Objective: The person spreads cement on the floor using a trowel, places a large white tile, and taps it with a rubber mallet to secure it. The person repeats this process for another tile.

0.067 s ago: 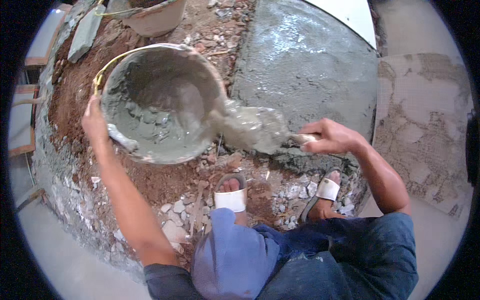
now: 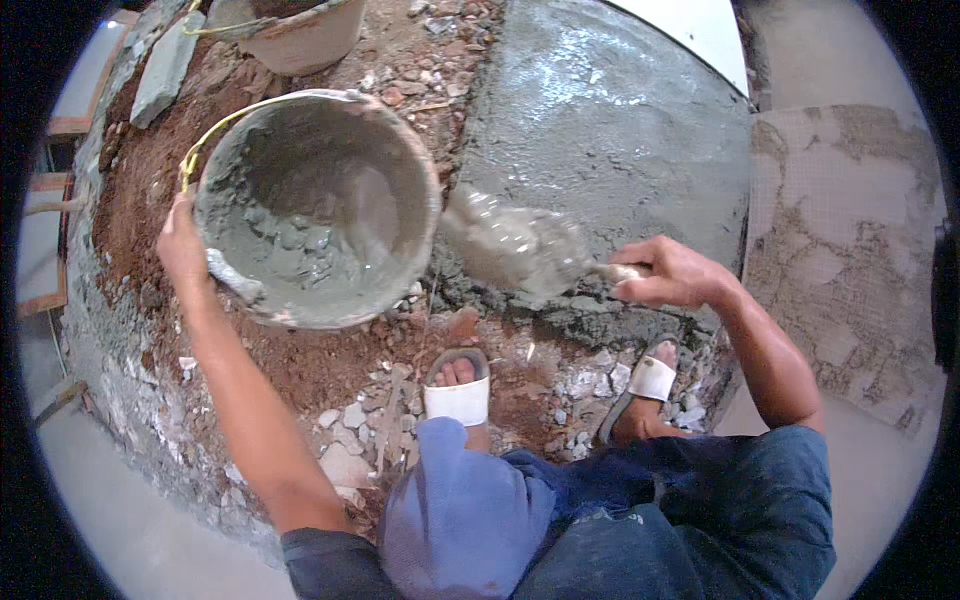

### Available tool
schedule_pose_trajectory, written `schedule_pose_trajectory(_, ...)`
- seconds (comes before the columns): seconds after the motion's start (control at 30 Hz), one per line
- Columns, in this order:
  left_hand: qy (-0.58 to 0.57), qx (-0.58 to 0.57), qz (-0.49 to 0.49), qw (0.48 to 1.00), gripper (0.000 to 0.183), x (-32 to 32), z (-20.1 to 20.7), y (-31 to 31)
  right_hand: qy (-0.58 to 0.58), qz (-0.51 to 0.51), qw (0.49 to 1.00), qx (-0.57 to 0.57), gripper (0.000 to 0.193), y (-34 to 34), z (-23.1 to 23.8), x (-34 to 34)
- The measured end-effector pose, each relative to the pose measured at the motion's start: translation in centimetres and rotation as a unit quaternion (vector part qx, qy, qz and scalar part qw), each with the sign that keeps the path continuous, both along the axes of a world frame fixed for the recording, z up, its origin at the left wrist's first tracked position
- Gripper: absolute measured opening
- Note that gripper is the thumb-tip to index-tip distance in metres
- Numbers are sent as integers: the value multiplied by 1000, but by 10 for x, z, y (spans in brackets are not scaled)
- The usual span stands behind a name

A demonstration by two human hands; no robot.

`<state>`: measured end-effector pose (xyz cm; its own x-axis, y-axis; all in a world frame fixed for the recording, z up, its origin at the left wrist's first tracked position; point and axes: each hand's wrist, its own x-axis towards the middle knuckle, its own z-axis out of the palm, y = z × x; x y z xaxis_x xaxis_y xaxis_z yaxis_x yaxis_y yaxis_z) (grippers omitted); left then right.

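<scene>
A large round bucket with a yellow handle is tilted so its mouth faces me. Grey wet mortar lies in its lower part. My left hand is closed on the bucket's left rim, just under the yellow handle's end. In my right hand is the grip of a trowel, its blade smeared by motion and coated with shiny wet mortar. That blade points left, just outside the bucket's right rim, over the edge of a wet grey mortar bed.
A second bucket stands at the far left beside a grey slab piece. Reddish soil and rubble surround my sandalled feet. A white panel borders the mortar bed, and a mortar-stained board lies at right.
The trowel and its load have shifted slightly right, leaving a gap from the bucket's rim. The bucket and my left hand appear a little further left.
</scene>
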<state>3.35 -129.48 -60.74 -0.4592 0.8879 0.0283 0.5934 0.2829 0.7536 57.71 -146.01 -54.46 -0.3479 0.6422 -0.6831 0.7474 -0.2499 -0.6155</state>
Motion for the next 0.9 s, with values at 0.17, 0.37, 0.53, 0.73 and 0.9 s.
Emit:
schedule_pose_trajectory(0.17,3,-41,-2,999,50,-39,-22,17,-238,4,950,205,29,-24,-27,43)
schedule_pose_trajectory(0.37,65,-71,20,995,55,-55,-28,26,-312,54,911,266,35,-39,-38,72)
schedule_pose_trajectory(0.53,71,-65,31,995,56,-57,-27,28,-306,79,908,275,34,-37,-30,82)
schedule_pose_trajectory(0.73,69,-81,49,993,54,-60,-27,28,-313,69,909,266,32,-37,-17,92)
schedule_pose_trajectory(0.9,89,-94,31,991,54,-67,-27,29,-277,89,927,237,29,-34,-27,85)
